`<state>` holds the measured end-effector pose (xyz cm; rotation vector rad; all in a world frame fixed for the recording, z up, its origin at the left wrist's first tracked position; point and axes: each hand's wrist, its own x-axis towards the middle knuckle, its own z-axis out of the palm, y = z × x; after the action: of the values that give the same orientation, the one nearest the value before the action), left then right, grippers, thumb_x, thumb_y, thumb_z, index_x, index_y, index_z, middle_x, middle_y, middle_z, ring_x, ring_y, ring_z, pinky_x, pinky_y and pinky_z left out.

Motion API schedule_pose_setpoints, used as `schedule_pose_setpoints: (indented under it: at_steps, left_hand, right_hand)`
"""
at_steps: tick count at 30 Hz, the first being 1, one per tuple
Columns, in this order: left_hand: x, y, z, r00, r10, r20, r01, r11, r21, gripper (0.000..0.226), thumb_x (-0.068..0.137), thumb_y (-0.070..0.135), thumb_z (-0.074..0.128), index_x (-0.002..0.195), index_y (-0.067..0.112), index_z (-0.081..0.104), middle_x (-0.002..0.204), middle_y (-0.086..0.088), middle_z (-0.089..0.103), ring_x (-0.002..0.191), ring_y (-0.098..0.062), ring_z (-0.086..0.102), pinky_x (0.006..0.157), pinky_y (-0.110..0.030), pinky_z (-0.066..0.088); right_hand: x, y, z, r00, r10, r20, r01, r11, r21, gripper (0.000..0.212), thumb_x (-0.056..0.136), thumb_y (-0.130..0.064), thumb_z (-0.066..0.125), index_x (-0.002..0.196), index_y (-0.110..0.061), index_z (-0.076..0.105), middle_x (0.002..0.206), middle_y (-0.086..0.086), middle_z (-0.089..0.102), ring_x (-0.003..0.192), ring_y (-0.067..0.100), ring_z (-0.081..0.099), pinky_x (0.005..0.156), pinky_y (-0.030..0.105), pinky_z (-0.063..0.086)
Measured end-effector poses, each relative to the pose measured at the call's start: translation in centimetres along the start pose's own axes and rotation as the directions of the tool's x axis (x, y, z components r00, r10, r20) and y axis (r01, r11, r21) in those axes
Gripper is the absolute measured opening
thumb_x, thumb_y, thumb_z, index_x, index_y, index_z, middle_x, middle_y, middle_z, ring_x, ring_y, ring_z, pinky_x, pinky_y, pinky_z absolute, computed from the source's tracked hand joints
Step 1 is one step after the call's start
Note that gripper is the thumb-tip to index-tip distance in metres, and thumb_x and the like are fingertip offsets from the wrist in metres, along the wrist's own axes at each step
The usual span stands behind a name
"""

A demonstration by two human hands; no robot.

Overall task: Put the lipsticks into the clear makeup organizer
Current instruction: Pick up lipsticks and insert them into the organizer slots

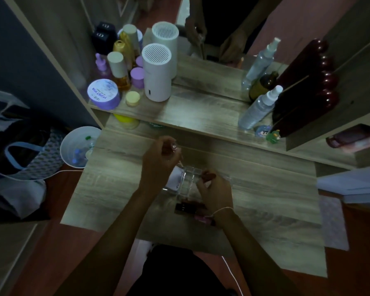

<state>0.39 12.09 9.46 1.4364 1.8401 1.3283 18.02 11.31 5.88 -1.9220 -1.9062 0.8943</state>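
We saw the clear organizer (185,180) standing near the middle of the worktop (265,210), a white label on its left side. The left hand (158,161) was curled at the organizer's far-left corner, fingers closed on something clear and small; what, we could not tell. The right hand (216,191) pinched a dark red lipstick (208,175) over the organizer's right edge. More lipsticks (188,207) lay on the worktop just nearer than the organizer, partly under the right hand; one pink (203,220) by the wrist.
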Motion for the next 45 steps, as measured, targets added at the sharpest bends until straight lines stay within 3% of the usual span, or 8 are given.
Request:
schedule_pose_setpoints:
  at_steps: [3, 12, 17, 22, 25, 30, 35, 45]
  left_hand:
    - [-0.3, -0.3, 1.2, 0.984, 0.093, 0.150, -0.096, 0.995, 0.012, 0.026, 0.078, 0.004, 0.073, 0.101, 0.005, 0.061, 0.092, -0.009, 0.067, 0.080, -0.013, 0.063, 0.073, -0.004, 0.045]
    - [-1.6, -1.3, 2.6, 0.927, 0.101, 0.361, -0.119, 0.993, 0.026, 0.027, 0.081, 0.018, 0.069, 0.106, 0.022, 0.058, 0.097, 0.008, 0.062, 0.085, 0.002, 0.055, 0.075, -0.005, 0.044]
    - [-2.3, -1.9, 3.2, 0.906, 0.078, 0.416, -0.129, 0.987, 0.096, 0.023, 0.085, 0.018, 0.065, 0.106, 0.022, 0.058, 0.101, 0.005, 0.064, 0.087, 0.001, 0.054, 0.083, -0.032, 0.051]
    - [-2.9, -2.0, 3.7, 0.908, 0.079, 0.412, -0.148, 0.980, 0.136, 0.022, 0.086, 0.017, 0.064, 0.107, 0.020, 0.059, 0.104, 0.004, 0.066, 0.090, -0.001, 0.052, 0.085, -0.047, 0.048]
    - [-2.6, -1.8, 3.7, 0.899, 0.081, 0.430, -0.146, 0.982, 0.120, 0.021, 0.086, 0.016, 0.064, 0.107, 0.019, 0.059, 0.103, 0.004, 0.066, 0.092, -0.011, 0.060, 0.085, -0.048, 0.048]
    - [-2.5, -1.7, 3.5, 0.901, 0.093, 0.424, -0.157, 0.980, 0.118, 0.025, 0.085, 0.017, 0.064, 0.108, 0.023, 0.056, 0.104, 0.007, 0.063, 0.093, -0.008, 0.059, 0.083, -0.046, 0.050]
    - [-2.8, -2.5, 3.7, 0.894, 0.072, 0.442, -0.156, 0.975, 0.156, 0.032, 0.085, 0.017, 0.066, 0.115, 0.016, 0.057, 0.112, -0.001, 0.064, 0.100, -0.015, 0.059, 0.090, -0.045, 0.048]
    - [-3.0, -2.9, 3.6, 0.909, 0.023, 0.416, -0.101, 0.981, 0.167, 0.033, 0.086, 0.023, 0.064, 0.118, 0.020, 0.056, 0.115, 0.002, 0.061, 0.099, -0.017, 0.057, 0.086, -0.038, 0.050]
  right_hand:
    - [1.2, 0.1, -0.5, 0.999, -0.013, -0.044, 0.015, 0.998, 0.062, 0.012, 0.084, -0.021, 0.064, 0.095, -0.024, 0.063, 0.086, -0.001, 0.072, 0.077, 0.016, 0.066, 0.072, 0.023, 0.048]
    - [2.1, 0.0, -0.4, 0.995, -0.095, 0.007, 0.096, 0.994, -0.054, 0.011, 0.082, -0.018, 0.069, 0.091, -0.021, 0.064, 0.090, 0.002, 0.070, 0.079, 0.017, 0.065, 0.073, 0.031, 0.055]
    - [2.1, 0.4, 0.3, 0.997, -0.069, 0.020, 0.071, 0.983, -0.169, 0.008, 0.081, -0.025, 0.069, 0.085, -0.020, 0.064, 0.086, 0.000, 0.069, 0.072, 0.008, 0.056, 0.073, 0.022, 0.042]
    - [2.3, 0.6, 0.6, 0.993, -0.041, 0.107, 0.062, 0.978, -0.198, 0.011, 0.084, -0.025, 0.066, 0.091, -0.017, 0.062, 0.093, 0.004, 0.068, 0.086, 0.019, 0.063, 0.090, 0.043, 0.048]
    - [2.5, 0.5, 0.7, 0.993, -0.044, 0.112, 0.065, 0.979, -0.194, 0.011, 0.085, -0.025, 0.064, 0.091, -0.016, 0.063, 0.093, 0.005, 0.068, 0.086, 0.020, 0.064, 0.087, 0.038, 0.049]
    - [2.6, 0.3, 0.8, 0.995, -0.033, 0.098, 0.052, 0.978, -0.203, 0.012, 0.087, -0.029, 0.061, 0.087, -0.017, 0.063, 0.087, 0.004, 0.069, 0.079, 0.018, 0.064, 0.071, 0.028, 0.045]
    - [2.6, 0.4, 0.8, 0.993, -0.054, 0.101, 0.075, 0.973, -0.220, 0.010, 0.084, -0.027, 0.063, 0.089, -0.018, 0.062, 0.088, 0.004, 0.071, 0.082, 0.020, 0.065, 0.078, 0.034, 0.051]
    - [2.7, 0.2, 0.6, 0.997, -0.049, 0.062, 0.057, 0.988, -0.141, 0.013, 0.081, -0.025, 0.069, 0.084, -0.020, 0.058, 0.083, 0.003, 0.071, 0.075, 0.020, 0.067, 0.063, 0.026, 0.046]
